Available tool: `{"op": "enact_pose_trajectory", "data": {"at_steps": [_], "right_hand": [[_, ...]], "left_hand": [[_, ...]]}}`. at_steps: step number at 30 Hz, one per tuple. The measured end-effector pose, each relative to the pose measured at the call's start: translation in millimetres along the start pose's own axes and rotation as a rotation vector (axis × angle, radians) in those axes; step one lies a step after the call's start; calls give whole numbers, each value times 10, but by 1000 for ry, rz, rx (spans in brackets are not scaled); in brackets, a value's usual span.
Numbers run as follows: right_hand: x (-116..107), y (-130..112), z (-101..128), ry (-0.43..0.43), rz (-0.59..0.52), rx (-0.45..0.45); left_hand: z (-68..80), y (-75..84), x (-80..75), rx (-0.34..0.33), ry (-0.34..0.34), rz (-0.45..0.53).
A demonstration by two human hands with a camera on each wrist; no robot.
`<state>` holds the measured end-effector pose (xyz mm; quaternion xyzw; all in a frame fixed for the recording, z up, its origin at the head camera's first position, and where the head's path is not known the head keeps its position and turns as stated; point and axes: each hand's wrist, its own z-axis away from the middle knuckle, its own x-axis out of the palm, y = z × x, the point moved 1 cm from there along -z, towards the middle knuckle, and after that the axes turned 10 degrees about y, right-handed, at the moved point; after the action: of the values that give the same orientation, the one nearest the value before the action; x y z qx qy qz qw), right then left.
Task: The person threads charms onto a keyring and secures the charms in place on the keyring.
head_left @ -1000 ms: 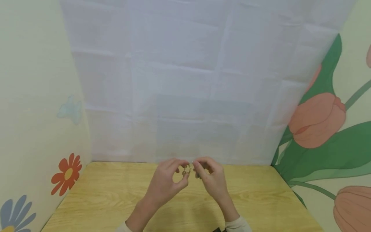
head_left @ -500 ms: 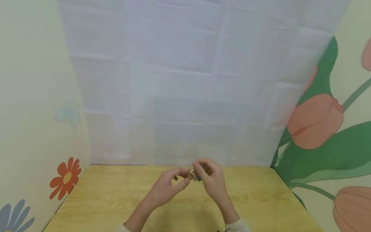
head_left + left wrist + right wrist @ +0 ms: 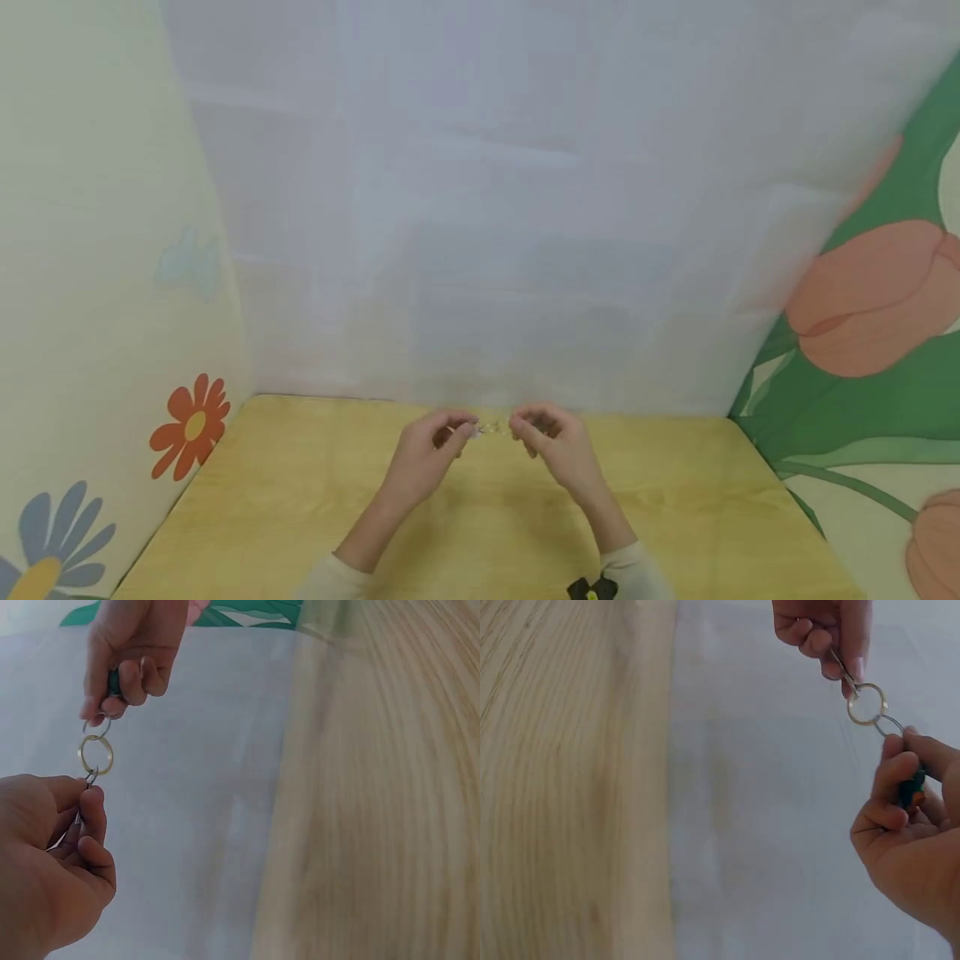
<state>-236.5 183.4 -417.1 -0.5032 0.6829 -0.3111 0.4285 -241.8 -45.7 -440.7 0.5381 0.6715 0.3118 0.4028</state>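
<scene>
we are holding a gold split ring (image 3: 96, 754) taut between both hands above the wooden table (image 3: 300, 508): the left hand (image 3: 45, 859) is pinching its metal clasp (image 3: 84, 796), and the right hand (image 3: 131, 652) is pinching the smaller ring (image 3: 96, 724) and a green piece (image 3: 912, 787).

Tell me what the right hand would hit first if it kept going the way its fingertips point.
Probably the left hand: the right hand points at it across the brass key ring stretched between them. Depth is uncertain.

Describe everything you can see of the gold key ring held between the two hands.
The gold key ring is a thin, shiny metal loop, held in the air above the wooden table. A smaller silver ring links into it on the right hand side; the left hand pinches a metal piece at its other edge.
</scene>
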Motion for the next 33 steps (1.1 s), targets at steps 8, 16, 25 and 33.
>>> {"op": "enact_pose_trajectory", "data": {"at_steps": [8,16,25,33], "right_hand": [[-35,408,59,-234,155,159],[112,503,187,-360,373,157],[156,501,297,-386,491,152],[-150,457,169,-271,563,198]], "left_hand": [[75,-333,15,-97,-80,-138],[223,-589,-59,-249,-225,-95],[279,-697,-65,-346,-231,-38],[157,-777,-221,-396,-118,-204]]}}
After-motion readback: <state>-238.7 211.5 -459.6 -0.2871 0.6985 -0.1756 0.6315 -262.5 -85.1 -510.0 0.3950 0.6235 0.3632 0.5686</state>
